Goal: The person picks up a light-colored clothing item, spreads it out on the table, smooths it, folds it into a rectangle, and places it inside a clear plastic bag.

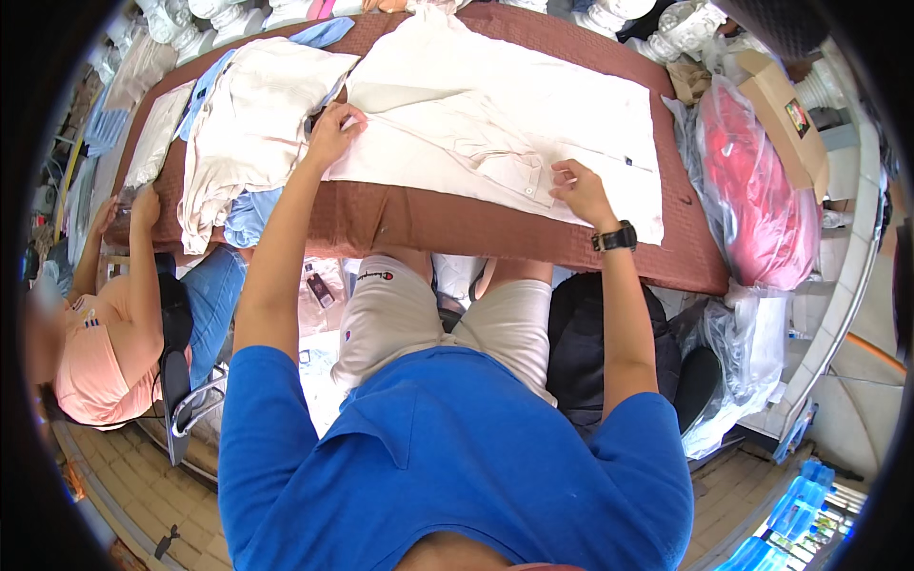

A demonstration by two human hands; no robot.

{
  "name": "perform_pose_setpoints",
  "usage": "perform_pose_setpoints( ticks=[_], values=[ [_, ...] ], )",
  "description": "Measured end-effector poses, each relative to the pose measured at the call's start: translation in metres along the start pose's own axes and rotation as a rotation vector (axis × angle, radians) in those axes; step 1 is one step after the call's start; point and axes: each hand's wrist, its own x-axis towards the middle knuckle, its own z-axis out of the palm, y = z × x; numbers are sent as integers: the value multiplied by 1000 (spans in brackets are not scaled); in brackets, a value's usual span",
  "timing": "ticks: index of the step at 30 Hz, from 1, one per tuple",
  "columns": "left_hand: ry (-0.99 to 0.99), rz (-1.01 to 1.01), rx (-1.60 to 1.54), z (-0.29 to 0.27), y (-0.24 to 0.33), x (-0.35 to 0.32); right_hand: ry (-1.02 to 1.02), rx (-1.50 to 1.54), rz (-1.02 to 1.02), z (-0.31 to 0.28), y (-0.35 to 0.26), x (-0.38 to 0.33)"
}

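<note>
Head view, step: we judge we are partway through folding the cream shirt [495, 124], which lies spread flat on the brown-clothed table [400, 221], collar end toward us.
Left hand [333, 133]: closed in a pinch on the shirt's left edge, fingers curled over the fabric, at the shirt's left side near the fold line.
Right hand [579, 190]: fingers bent and pressing down on the shirt's near right part, just beside the collar; it wears a black watch [615, 237]. We cannot tell whether it grips cloth or only pins it.
Next move, our judgement: the pinched left edge wants carrying across toward the shirt's middle while the right hand keeps the collar end flat; the fabric is limp, so it needs smoothing as it goes.
Edges: the shirt's near hem lies close to the table's near edge, with a strip of brown cloth showing between.
Room left of the shirt: tight; a heap of pale clothes [243, 133] sits just beside it, touching or nearly so.
Room right of the shirt: a narrow strip of table, then a red bundle in clear plastic [757, 190].
Beyond the heap: another person in a pink top [90, 357] sits at the table's left end.
</note>
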Motion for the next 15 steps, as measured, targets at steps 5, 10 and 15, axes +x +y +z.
perform_pose_setpoints(
  ticks=[5, 10, 15],
  values=[
    [19, -132, -206, 5, 12, 1, 424, -188, -452, 27, -49, 20],
    [-52, -103, -16, -1, 12, 2, 156, -268, -493, 75, -81, 20],
    [-52, -122, -34, -2, 11, 5, -17, -233, -414, 78, -62, 28]
  ],
)
